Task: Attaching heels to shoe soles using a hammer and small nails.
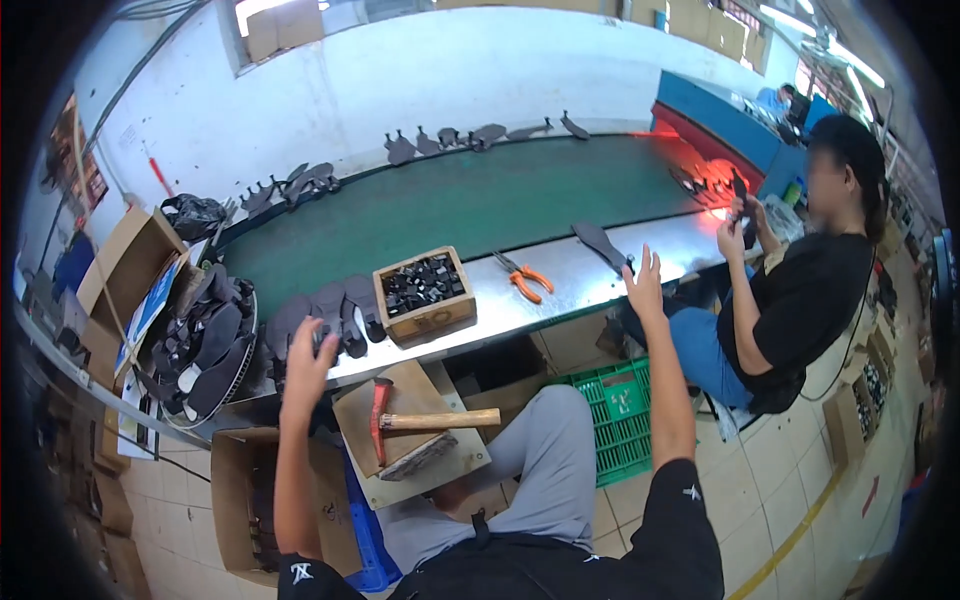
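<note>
My left hand (311,362) is raised at the table's near edge, fingers apart and nothing in it, beside several dark grey sandal soles (329,306). My right hand (645,285) is open too, its fingers pointing up. It is close to the strap end of a dark sole (598,243) on the metal edge; whether they touch I cannot tell. Between my hands stand a wooden box (430,327) of small black pieces and pliers with orange handles (526,283). A hammer (440,420) with a red head and wooden handle lies on a block in front of me.
A green conveyor belt (480,204) runs behind the metal edge, with soles along its far side. A full basket (246,362) of soles stands at left. A co-worker (800,290) sits at right, holding a sole. A green crate (618,415) and cardboard box (232,510) flank my legs.
</note>
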The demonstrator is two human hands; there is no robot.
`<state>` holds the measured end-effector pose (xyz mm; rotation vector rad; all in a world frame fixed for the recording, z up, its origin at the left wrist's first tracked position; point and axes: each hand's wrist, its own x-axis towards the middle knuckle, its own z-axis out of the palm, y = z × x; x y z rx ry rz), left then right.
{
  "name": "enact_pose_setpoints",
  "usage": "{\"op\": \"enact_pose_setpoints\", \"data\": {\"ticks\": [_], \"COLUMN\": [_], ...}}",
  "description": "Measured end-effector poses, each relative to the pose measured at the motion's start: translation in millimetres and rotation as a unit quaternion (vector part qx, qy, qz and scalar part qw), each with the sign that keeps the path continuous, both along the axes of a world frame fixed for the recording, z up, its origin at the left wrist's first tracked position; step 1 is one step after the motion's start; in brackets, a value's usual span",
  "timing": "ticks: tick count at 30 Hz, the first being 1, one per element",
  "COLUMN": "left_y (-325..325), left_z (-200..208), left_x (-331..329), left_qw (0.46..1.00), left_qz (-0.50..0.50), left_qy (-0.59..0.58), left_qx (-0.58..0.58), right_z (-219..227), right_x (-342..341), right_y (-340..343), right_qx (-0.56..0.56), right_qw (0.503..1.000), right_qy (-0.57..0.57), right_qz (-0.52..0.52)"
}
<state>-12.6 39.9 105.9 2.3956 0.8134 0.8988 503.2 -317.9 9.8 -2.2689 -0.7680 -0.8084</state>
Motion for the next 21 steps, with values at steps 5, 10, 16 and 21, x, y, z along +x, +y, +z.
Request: {"op": "enact_pose_setpoints", "data": {"ticks": [5,10,16,21], "left_y": [-90.7,-143.9,-176.1,-175.6], "left_z": [8.9,13.9,35.4,38.4], "left_x": [-22.3,6.1,9.7,-59.9], "left_qw": [0.995,0.984,0.924,0.942], "left_qz": [-0.050,-0.128,-0.139,-0.183], "left_qy": [-0.072,-0.070,-0.312,-0.266], "left_qx": [-0.053,-0.100,0.169,-0.091], "right_z": [0.3,96.6,178.9,111.5], "right_x": [13.7,-189.3,-368.5,-381.7], "right_y": [39.4,117.9,86.3,115.1], "right_qx": [-0.152,0.084,0.087,-0.001], "right_qw": [0.963,0.916,0.705,0.850], "right_qy": [0.191,0.219,0.126,0.159], "right_qz": [0.115,0.324,0.692,0.503]}}
